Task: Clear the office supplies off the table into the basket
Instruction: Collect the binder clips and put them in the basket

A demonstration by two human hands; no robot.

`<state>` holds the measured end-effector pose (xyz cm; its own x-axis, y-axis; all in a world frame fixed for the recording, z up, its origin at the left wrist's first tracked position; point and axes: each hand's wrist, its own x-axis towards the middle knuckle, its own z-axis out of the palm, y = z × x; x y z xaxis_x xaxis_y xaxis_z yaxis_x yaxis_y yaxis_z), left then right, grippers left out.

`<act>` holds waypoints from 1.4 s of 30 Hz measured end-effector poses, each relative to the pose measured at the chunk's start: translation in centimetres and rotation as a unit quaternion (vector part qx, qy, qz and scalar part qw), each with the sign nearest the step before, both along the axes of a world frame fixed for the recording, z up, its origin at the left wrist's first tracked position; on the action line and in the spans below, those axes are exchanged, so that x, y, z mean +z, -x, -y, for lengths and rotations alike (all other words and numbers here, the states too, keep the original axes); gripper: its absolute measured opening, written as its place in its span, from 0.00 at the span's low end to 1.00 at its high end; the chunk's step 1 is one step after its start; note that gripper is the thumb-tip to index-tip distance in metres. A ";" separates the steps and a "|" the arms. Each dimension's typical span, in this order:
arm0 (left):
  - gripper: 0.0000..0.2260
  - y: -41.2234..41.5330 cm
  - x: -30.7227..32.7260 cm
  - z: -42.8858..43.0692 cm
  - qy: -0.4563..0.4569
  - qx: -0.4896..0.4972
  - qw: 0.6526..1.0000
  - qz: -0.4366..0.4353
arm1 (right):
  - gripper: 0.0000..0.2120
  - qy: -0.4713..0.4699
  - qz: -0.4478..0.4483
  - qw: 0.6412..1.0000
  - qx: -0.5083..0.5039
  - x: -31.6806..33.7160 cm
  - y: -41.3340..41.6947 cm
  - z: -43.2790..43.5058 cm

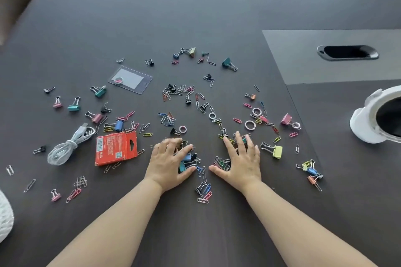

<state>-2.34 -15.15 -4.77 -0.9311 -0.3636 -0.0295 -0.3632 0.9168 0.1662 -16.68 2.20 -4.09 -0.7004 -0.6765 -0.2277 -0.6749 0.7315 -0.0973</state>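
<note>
Reaching forward with both bare forearms, wrists low, palms down on the surface (pixel 195 17). Curling left grip (pixel 171 162) fingers and thumb round a clump of clips (pixel 188 158). Laying right grip (pixel 243 162) flat, fingers straight and splayed.

Left hand (pixel 171 162) curling round clip pile (pixel 189 158); right hand (pixel 240 158) pressing flat, fingers spread, on paper clips (pixel 220 163) on table (pixel 195 17).

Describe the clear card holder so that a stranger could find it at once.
On the dark table, look left of the middle, beyond the orange box. The card holder lies flat there; it is the only transparent rectangle here.
</note>
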 end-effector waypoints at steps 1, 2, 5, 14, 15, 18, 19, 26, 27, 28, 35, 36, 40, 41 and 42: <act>0.26 -0.1 -0.2 0.0 -0.007 0.004 1.000 -0.029 | 0.42 0.045 -0.020 0.999 0.008 -0.2 0.3 0.4; 0.24 -0.2 -0.4 0.0 -0.014 0.007 0.998 -0.059 | 0.37 0.088 -0.038 0.995 0.016 -0.5 0.5 0.8; 0.19 -0.3 -0.9 0.0 -0.023 0.006 0.995 -0.102 | 0.26 0.175 -0.068 0.982 0.035 -1.3 0.6 1.0; 0.20 -0.4 -0.6 -0.1 -0.013 0.008 0.994 -0.110 | 0.15 0.219 -0.115 0.966 0.079 -1.9 0.3 0.9; 0.20 -0.4 -0.5 -0.2 -0.011 0.011 0.994 -0.107 | 0.15 0.215 -0.110 0.967 0.076 -1.8 0.2 1.0; 0.23 -0.5 0.1 -0.8 -0.014 0.024 0.995 -0.096 | 0.14 0.190 -0.100 0.974 0.068 -1.4 -0.4 1.1; 0.26 -0.6 0.5 -1.1 -0.023 0.032 0.996 -0.085 | 0.13 0.176 -0.102 0.976 0.071 -1.2 -0.6 1.0; 0.25 -1.9 3.1 -2.0 -0.069 0.115 0.988 0.074 | 0.18 0.116 -0.058 0.990 0.061 1.4 -2.9 0.5; 0.24 -2.3 3.5 -1.9 -0.087 0.120 0.983 0.104 | 0.16 0.110 -0.059 0.990 0.066 1.8 -3.3 0.6; 0.23 -2.8 4.0 -1.9 -0.104 0.126 0.980 0.109 | 0.13 0.112 -0.050 0.991 0.060 2.2 -3.7 0.9; 0.22 -8.3 7.3 -0.5 -0.170 0.152 0.974 0.007 | 0.15 0.186 0.020 0.981 0.046 5.7 -8.2 4.3; 0.22 -9.2 7.8 -0.2 -0.170 0.156 0.973 -0.015 | 0.15 0.189 0.022 0.980 0.052 6.1 -8.9 4.8; 0.20 -13.6 10.9 1.4 -0.156 0.182 0.964 -0.118 | 0.14 0.230 0.024 0.969 0.086 8.4 -12.1 7.3; 0.20 -15.1 11.7 2.0 -0.141 0.186 0.961 -0.150 | 0.13 0.243 0.028 0.965 0.094 9.1 -13.0 8.1; 0.21 -16.7 12.3 2.8 -0.120 0.191 0.958 -0.177 | 0.13 0.254 0.033 0.961 0.102 9.7 -14.0 9.0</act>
<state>14.36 -17.92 7.53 -0.6982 -0.7025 0.1380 -0.5467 0.6476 0.5307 -2.71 -6.84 5.64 -0.5369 -0.8336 0.1295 -0.7792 0.4312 -0.4548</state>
